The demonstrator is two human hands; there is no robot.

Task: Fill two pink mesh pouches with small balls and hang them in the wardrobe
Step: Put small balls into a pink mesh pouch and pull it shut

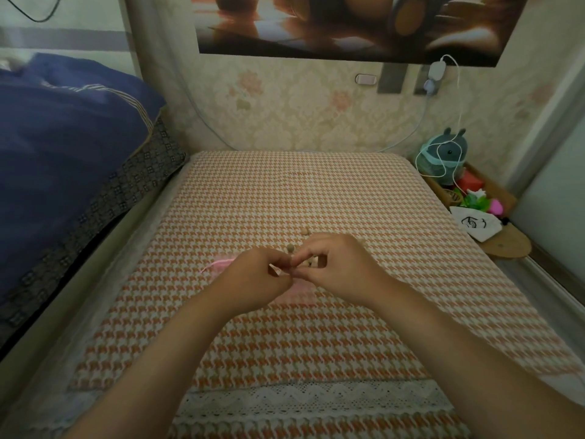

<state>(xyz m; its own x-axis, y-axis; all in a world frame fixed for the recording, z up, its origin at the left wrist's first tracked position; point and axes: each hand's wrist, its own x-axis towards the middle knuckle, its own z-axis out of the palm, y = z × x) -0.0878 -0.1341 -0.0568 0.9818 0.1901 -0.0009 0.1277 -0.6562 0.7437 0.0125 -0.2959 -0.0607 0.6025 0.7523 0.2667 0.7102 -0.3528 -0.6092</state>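
The pink pouch lay on the checked cloth under our hands, little balls just behind. It looked soft and floppy, best held by its top edge. Our left hand and right hand met, fingertips pinching that edge.

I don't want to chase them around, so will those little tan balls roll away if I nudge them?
Probably a little: the balls look round and smooth. The woven cover lies flat, and the balls sit scattered rather than drifting, so they likely stop soon. They look small and light, easy to pinch.
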